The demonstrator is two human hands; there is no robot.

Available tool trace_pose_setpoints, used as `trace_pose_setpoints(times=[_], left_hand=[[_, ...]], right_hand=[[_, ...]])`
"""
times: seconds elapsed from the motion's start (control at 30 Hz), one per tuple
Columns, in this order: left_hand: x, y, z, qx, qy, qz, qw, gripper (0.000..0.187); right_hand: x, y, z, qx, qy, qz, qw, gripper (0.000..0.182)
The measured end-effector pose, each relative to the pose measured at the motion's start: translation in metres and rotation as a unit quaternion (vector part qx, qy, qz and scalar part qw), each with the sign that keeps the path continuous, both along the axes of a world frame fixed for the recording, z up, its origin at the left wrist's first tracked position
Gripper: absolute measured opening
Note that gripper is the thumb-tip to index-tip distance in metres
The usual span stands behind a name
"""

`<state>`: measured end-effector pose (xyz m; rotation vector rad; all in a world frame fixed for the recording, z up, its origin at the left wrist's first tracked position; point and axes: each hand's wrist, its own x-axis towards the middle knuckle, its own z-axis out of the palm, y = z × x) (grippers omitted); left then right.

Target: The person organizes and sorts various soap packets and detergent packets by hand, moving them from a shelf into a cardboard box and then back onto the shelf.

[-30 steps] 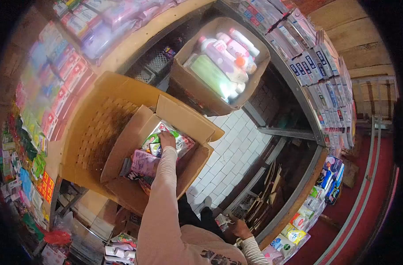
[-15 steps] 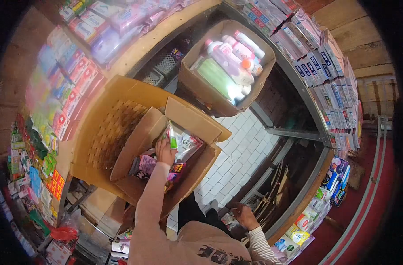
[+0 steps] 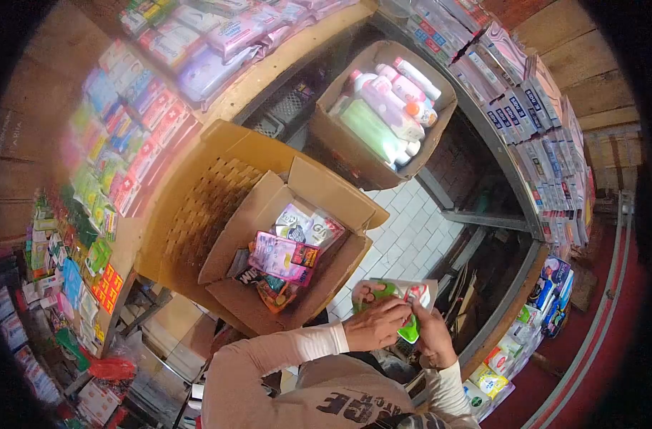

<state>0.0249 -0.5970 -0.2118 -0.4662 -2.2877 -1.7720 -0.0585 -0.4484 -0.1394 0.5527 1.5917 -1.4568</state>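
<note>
Left hand: left hand (image 3: 374, 327), palm turned down, fingers bunched and pinched on the packet's upper part.
Right hand: right hand (image 3: 436, 336), closed around the packet's side, thumb laid along its face.
Packet: green-and-white packet (image 3: 410, 330), held between both hands, apart from the carton; print not legible.
Floor: white tiles (image 3: 383, 227), seen ahead of the hands.
Carton: open cardboard carton (image 3: 233, 236), flaps raised, placed ahead and to the left of the left hand.
Carton contents: pink packet (image 3: 279, 256), laid over others; white packets (image 3: 293, 220) beyond it; orange packet (image 3: 274, 294) nearer the left hand.
Bottle box: cardboard box (image 3: 340, 154), placed farther ahead of the hands, filled with pink, white and green bottles (image 3: 369, 127).
Right side: soft packs (image 3: 492, 372), lined up to the right of the right hand; stacked slim boxes (image 3: 530, 114), farther ahead.
</note>
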Motion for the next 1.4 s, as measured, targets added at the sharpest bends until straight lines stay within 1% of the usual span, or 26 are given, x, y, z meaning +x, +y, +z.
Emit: trace_pose_setpoints(times=[0.1,0.13,0.17,0.2,0.23,0.27,0.3,0.33,0.4,0.5,0.53,0.63,0.7,0.77,0.8,0.83,0.87,0.9,0.97,1.03,1.13,1.23,1.27,1.33,1.37,1.4], left_hand=[[-0.004,-0.008,-0.018,0.032,0.023,-0.068,0.997,0.024],[-0.011,-0.034,-0.012,0.045,0.011,-0.007,0.999,0.027],[-0.018,-0.044,-0.039,0.135,-0.003,0.039,0.99,0.028],[-0.022,-0.069,-0.047,0.047,-0.068,0.156,0.984,0.02],[-0.028,-0.085,-0.091,0.037,-0.126,0.264,0.956,0.012],[-0.036,-0.11,-0.101,-0.03,-0.166,0.36,0.918,0.008],[-0.037,-0.13,-0.156,-0.144,-0.262,0.369,0.88,0.011],[-0.044,-0.145,-0.194,-0.198,-0.393,0.351,0.826,0.014],[-0.051,-0.156,-0.286,-0.272,-0.424,0.321,0.802,0.026],[-0.05,-0.147,-0.377,-0.387,-0.374,0.28,0.795,0.039],[-0.058,-0.153,-0.407,-0.311,-0.509,0.186,0.78,0.05],[-0.064,-0.148,-0.41,-0.426,-0.509,0.137,0.736,0.053],[-0.079,-0.153,-0.346,-0.375,-0.587,0.134,0.705,0.043],[-0.077,-0.159,-0.381,-0.515,-0.567,0.031,0.642,0.04],[-0.078,-0.162,-0.383,-0.51,-0.576,0.04,0.637,0.039],[-0.075,-0.163,-0.384,-0.552,-0.517,0.041,0.653,0.037],[-0.069,-0.163,-0.383,-0.592,-0.454,0.041,0.664,0.034],[-0.062,-0.165,-0.382,-0.629,-0.389,0.042,0.672,0.033],[-0.056,-0.173,-0.397,-0.562,-0.453,0.005,0.692,0.033],[-0.053,-0.174,-0.384,-0.452,-0.537,0.006,0.712,0.032],[-0.037,-0.181,-0.332,-0.468,-0.463,0.013,0.753,0.031],[0.004,-0.181,-0.29,-0.552,-0.292,0.108,0.773,0.029],[0.01,-0.181,-0.267,-0.526,-0.379,0.104,0.754,0.025],[0.028,-0.181,-0.22,-0.41,-0.294,0.23,0.832,0.022],[0.035,-0.181,-0.199,-0.345,-0.244,0.288,0.859,0.021],[0.036,-0.181,-0.178,-0.305,-0.238,0.321,0.864,0.009]], right_hand=[[0.021,0.034,-0.015,0.126,0.099,0.064,0.985,0.026],[0.029,0.05,-0.021,0.138,0.103,0.051,0.984,0.028],[0.035,0.062,-0.028,0.149,0.107,0.036,0.982,0.029],[0.042,0.057,-0.023,0.146,0.142,0.003,0.979,0.035],[0.044,0.063,-0.025,0.153,0.148,0.011,0.977,0.035],[0.045,0.073,-0.028,0.16,0.154,0.019,0.975,0.036],[0.046,0.083,-0.033,0.167,0.163,0.026,0.972,0.037],[0.046,0.091,-0.038,0.18,0.175,0.039,0.967,0.037],[0.052,0.099,-0.044,0.203,0.188,0.045,0.96,0.036],[0.049,0.095,-0.044,0.236,0.201,0.083,0.947,0.038],[0.053,0.101,-0.045,0.246,0.193,0.098,0.945,0.039],[0.065,0.115,-0.051,0.289,0.174,0.124,0.933,0.04],[0.072,0.123,-0.054,0.275,0.141,0.118,0.944,0.042],[0.083,0.135,-0.061,0.275,0.126,0.132,0.944,0.042],[0.084,0.133,-0.06,0.279,0.127,0.145,0.941,0.042],[0.084,0.13,-0.058,0.282,0.129,0.159,0.937,0.042],[0.087,0.121,-0.058,0.235,0.148,0.093,0.956,0.042],[0.087,0.12,-0.054,0.249,0.144,0.113,0.951,0.041],[0.086,0.121,-0.05,0.277,0.138,0.154,0.938,0.04],[0.094,0.138,-0.061,0.241,0.153,0.132,0.949,0.037],[0.098,0.146,-0.067,0.217,0.208,0.109,0.947,0.035],[0.101,0.151,-0.065,0.211,0.227,0.09,0.947,0.032],[0.097,0.149,-0.057,0.21,0.226,0.096,0.946,0.031],[0.095,0.155,-0.049,0.233,0.273,0.147,0.922,0.026],[0.094,0.157,-0.045,0.226,0.249,0.121,0.934,0.025],[0.089,0.153,-0.033,0.218,0.225,0.094,0.945,0.025]])
